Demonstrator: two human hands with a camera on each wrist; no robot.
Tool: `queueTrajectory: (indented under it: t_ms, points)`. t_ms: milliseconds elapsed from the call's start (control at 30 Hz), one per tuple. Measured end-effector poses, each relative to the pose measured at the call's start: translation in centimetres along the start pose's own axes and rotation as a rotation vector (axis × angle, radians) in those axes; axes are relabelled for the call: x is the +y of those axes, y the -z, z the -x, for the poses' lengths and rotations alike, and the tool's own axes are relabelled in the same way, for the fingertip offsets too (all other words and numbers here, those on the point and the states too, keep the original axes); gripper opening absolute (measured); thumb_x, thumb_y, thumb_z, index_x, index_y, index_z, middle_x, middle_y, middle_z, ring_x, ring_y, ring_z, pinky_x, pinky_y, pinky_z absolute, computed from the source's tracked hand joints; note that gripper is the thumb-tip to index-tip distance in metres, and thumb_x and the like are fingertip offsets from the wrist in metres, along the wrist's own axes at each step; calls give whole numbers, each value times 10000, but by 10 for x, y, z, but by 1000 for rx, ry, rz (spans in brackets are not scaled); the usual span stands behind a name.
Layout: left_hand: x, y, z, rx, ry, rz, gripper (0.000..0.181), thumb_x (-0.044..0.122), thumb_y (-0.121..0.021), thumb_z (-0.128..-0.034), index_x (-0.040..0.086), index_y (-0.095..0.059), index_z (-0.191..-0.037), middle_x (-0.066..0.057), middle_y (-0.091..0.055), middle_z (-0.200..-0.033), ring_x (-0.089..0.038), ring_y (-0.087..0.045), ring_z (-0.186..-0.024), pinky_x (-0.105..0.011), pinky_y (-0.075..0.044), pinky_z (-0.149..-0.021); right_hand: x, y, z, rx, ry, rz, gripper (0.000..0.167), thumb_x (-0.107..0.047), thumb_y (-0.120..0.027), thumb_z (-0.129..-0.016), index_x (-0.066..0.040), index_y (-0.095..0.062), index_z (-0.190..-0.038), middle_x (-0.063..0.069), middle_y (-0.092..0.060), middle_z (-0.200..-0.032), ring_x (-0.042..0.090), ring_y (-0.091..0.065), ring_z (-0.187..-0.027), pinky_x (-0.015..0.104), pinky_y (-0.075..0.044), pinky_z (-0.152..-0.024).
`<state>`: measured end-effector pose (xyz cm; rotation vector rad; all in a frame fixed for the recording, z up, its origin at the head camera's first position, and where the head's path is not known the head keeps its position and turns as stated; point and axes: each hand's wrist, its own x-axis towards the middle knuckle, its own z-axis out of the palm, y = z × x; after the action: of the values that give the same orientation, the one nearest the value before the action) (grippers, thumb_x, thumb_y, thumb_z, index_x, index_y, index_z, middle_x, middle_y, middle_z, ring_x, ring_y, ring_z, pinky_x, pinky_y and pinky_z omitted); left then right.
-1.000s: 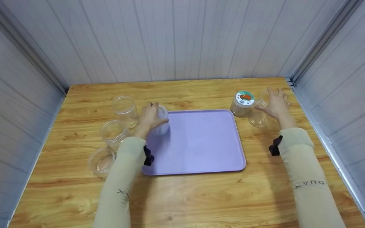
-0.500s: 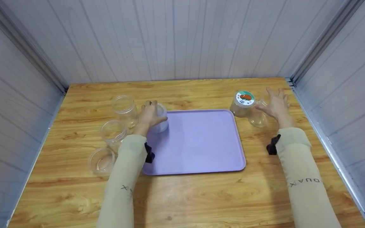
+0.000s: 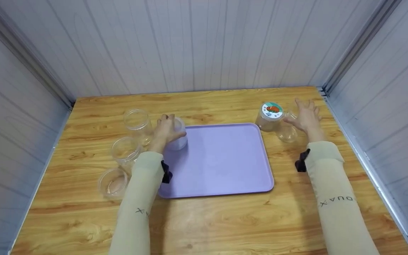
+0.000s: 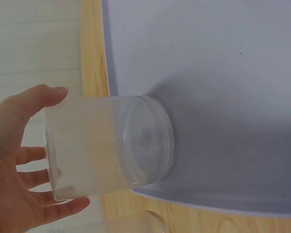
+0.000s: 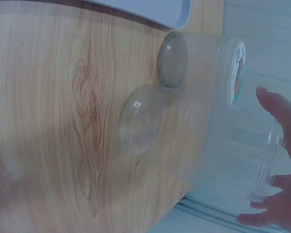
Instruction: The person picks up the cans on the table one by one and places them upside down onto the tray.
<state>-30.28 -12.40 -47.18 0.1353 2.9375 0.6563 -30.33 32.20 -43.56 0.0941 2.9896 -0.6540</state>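
My left hand [image 3: 165, 134] grips a clear jar [image 3: 178, 142] at the lilac tray's [image 3: 225, 159] upper-left corner. In the left wrist view, the thumb and fingers of that hand [image 4: 12, 160] lie around the jar's [image 4: 87, 150] base, with the threaded rim facing down to the tray [image 4: 223, 111]. My right hand [image 3: 307, 119] spreads its fingers about the top of a tall clear jar [image 3: 287, 133]. From the right wrist, the thumb of this hand [image 5: 288, 208] stands apart from the jar [image 5: 184, 138], while several fingers are by its rim; contact is unclear.
Beside the right jar stands a lidded jar [image 3: 267, 123] with a green, white and orange label. Left of the tray are three open clear containers [image 3: 143, 132], [image 3: 125, 148], [image 3: 113, 183]. Pale panels [image 3: 207, 46] enclose the wooden table [image 3: 218, 226] at the back and sides.
My left hand and its jar have shifted slightly left. The right forearm has swung a little left, with the hand still spread by the jar. The head view has tilted slightly.
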Motion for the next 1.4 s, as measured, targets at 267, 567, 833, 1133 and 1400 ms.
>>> queueTrajectory:
  t_ms: [267,567,833,1133,1400]
  points:
    - [2,1,1,-9,-12,-9,840,410,-675,-707,10,-306,-1347,-258,-319,-1282,-432,-332,-1143,-505,-370,-888,-2,4,0,-13,-26,21,834,-362,-616,-812,-97,-115,-1423,354,67,-1376,586,37,-1193,719,-92,-875]
    - [3,1,2,-16,-8,-41,822,420,-663,-720,24,-302,-1344,-246,-310,-1291,-415,-344,-1141,-501,-399,-850,0,5,-1,4,-7,33,735,-365,-562,-845,-98,-175,-1411,361,-21,-1368,585,-74,-1183,704,-163,-863]
    - [1,1,2,0,-4,-55,845,443,-663,-705,15,-304,-1339,-255,-331,-1268,-420,-351,-1133,-501,-408,-839,0,5,1,3,5,32,760,-443,-533,-841,-103,-171,-1416,357,-16,-1370,580,-67,-1185,703,-158,-867]
    - [1,2,5,14,7,-41,890,511,-664,-690,53,-292,-1356,-228,-329,-1288,-396,-339,-1158,-519,-390,-853,-1,2,2,65,37,74,752,-439,-567,-819,-58,-253,-1386,369,-116,-1332,576,-163,-1140,674,-263,-816]
    - [4,4,8,42,-19,-62,891,546,-634,-704,31,-302,-1351,-215,-321,-1306,-383,-318,-1178,-538,-339,-902,-1,3,7,145,47,60,741,-450,-597,-793,-45,-326,-1352,344,-193,-1304,523,-225,-1102,629,-320,-768]
